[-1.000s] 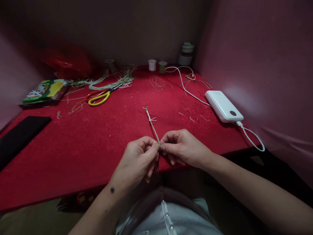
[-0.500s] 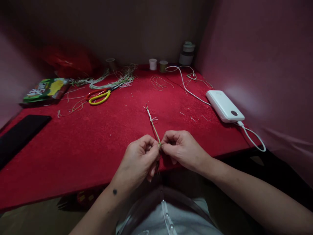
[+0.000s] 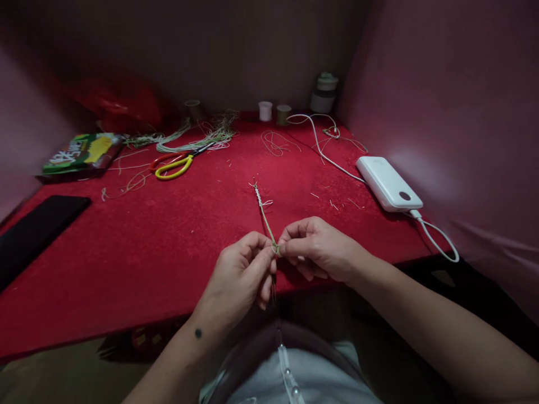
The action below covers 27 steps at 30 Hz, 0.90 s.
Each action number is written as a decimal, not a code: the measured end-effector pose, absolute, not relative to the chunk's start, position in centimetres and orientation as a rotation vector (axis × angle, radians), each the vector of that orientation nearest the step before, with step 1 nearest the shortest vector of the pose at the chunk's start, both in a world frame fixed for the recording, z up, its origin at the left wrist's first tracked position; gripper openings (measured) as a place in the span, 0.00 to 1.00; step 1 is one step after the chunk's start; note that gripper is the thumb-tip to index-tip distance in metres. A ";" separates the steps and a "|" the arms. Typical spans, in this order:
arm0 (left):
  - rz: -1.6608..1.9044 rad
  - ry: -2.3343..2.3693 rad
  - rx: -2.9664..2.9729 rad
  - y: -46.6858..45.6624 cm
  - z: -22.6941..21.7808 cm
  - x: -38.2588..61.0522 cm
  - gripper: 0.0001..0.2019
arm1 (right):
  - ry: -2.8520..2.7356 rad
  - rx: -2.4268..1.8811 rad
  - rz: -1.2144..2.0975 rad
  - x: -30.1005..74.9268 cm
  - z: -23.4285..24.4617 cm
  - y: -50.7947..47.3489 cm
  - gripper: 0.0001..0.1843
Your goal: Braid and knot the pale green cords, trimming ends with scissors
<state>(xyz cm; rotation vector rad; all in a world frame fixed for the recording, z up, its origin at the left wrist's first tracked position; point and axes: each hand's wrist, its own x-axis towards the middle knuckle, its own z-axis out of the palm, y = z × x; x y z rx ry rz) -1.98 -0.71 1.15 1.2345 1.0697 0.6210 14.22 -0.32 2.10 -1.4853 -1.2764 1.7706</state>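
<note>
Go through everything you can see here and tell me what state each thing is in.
Cord: knotted at its far part, straight nearer the person
Left hand: pinching the cord
Right hand: fingertips closed at the cord
Scissors: lying flat, blades look closed
Power bank: lying, cable plugged in
White spool: upright
Green spool: upright
Jar: upright, lid on
Packet: lying, cannot tell if opened

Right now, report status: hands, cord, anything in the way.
Left hand and right hand: close together, pinching the cord. Cord: straight beyond them, far stretch knotted. Scissors: left of the cord, apart from it.
</note>
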 end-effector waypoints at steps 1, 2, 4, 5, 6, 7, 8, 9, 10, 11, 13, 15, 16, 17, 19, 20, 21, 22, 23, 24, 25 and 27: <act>0.614 1.060 1.231 -0.7 1.2 -2.0 0.11 | -1.287 -1.500 1.761 14.1 2.1 -0.4 0.06; 0.610 1.049 1.226 -0.6 1.2 -2.0 0.11 | -1.295 -1.512 1.749 14.1 2.2 -0.4 0.07; 0.601 1.033 1.222 -0.6 1.2 -2.0 0.11 | -1.300 -1.521 1.731 14.0 2.2 -0.5 0.07; 0.600 1.031 1.221 -0.6 1.2 -2.0 0.11 | -1.297 -1.517 1.727 13.9 2.2 -0.5 0.07; 0.602 1.031 1.221 -0.6 1.2 -2.0 0.11 | -1.289 -1.512 1.725 13.9 2.2 -0.5 0.06; 0.606 1.033 1.221 -0.6 1.1 -2.1 0.11 | -1.281 -1.511 1.725 13.9 2.2 -0.5 0.06; 0.610 1.034 1.221 -0.6 1.1 -2.1 0.11 | -1.272 -1.511 1.727 13.9 2.2 -0.5 0.06; 0.612 1.034 1.219 -0.6 1.0 -2.1 0.11 | -1.264 -1.510 1.728 13.9 2.1 -0.5 0.06; 0.615 1.031 1.217 -0.6 1.0 -2.1 0.10 | -1.257 -1.505 1.728 13.9 2.1 -0.6 0.06; 0.614 1.027 1.216 -0.5 0.9 -2.1 0.10 | -1.253 -1.496 1.729 13.9 2.1 -0.6 0.06; 0.613 1.022 1.210 -0.5 1.0 -2.2 0.10 | -1.251 -1.473 1.734 14.0 1.9 -0.6 0.04; 0.609 1.025 1.200 -0.4 1.0 -2.2 0.10 | -1.255 -1.462 1.734 14.1 1.8 -0.6 0.04; 0.604 1.031 1.196 -0.3 1.1 -2.2 0.10 | -1.257 -1.459 1.734 14.1 1.8 -0.6 0.04; 0.598 1.038 1.193 -0.3 1.2 -2.2 0.10 | -1.258 -1.456 1.731 14.1 1.7 -0.6 0.04; 0.586 1.050 1.189 -0.2 1.3 -2.1 0.10 | -1.260 -1.446 1.724 14.1 1.8 -0.6 0.05; 0.585 1.058 1.189 -0.2 1.4 -2.1 0.11 | -1.261 -1.443 1.722 14.1 1.8 -0.6 0.04; 0.587 1.063 1.190 -0.2 1.5 -2.1 0.11 | -1.261 -1.443 1.721 14.1 1.8 -0.6 0.04; 0.590 1.066 1.190 -0.2 1.5 -2.0 0.11 | -1.262 -1.445 1.722 14.1 1.8 -0.6 0.03; 0.597 1.068 1.190 -0.2 1.6 -2.0 0.11 | -1.263 -1.450 1.726 14.1 1.8 -0.6 0.03; 0.603 1.071 1.191 -0.2 1.6 -2.0 0.10 | -1.263 -1.454 1.731 14.1 1.8 -0.5 0.03; 0.608 1.071 1.192 -0.2 1.7 -2.0 0.10 | -1.262 -1.456 1.735 14.1 1.8 -0.5 0.03; 0.610 1.076 1.197 -0.2 1.7 -2.0 0.09 | -1.262 -1.451 1.737 14.1 1.8 -0.6 0.04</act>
